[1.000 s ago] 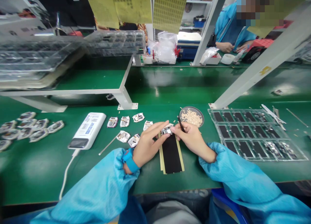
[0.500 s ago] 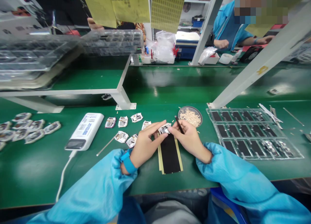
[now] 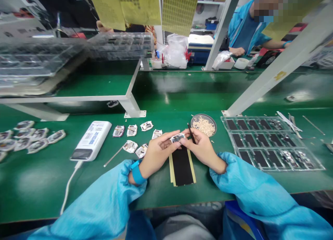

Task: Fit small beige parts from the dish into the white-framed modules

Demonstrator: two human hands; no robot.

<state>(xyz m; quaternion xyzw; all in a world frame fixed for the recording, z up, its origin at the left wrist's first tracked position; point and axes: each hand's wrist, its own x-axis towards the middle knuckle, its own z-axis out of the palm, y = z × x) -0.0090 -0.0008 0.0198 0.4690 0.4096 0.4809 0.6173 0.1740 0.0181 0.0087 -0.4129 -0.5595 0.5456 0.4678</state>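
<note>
A small white-rimmed watch case [image 3: 178, 138] with dark circuitry inside is held between both hands. My left hand [image 3: 160, 148] is closed on its left side, thumb along the near edge. My right hand [image 3: 199, 148] pinches the case's right side with thumb and fingertips. A slim black pen-like tool [image 3: 191, 133] is also tucked in the right hand, pointing up. Under the hands lies a black strip sheet on yellow backing [image 3: 182, 169]. Several similar watch cases [image 3: 130, 146] lie to the left of my left hand, the closest one partly behind it.
A round dish of small beige pieces [image 3: 204, 125] stands beyond my right hand. On the right is a clear compartment tray [image 3: 235, 153] with black sheets. A white power bank [image 3: 91, 141] with a cable lies left. A metal shelf [image 3: 104, 96] and a co-worker's hand [image 3: 237, 51] are farther back.
The watch case has been turned in my fingers: its inside now shows dark circuitry instead of a silvery part. Both hands have stayed almost in place. The co-worker's arms have shifted slightly.
</note>
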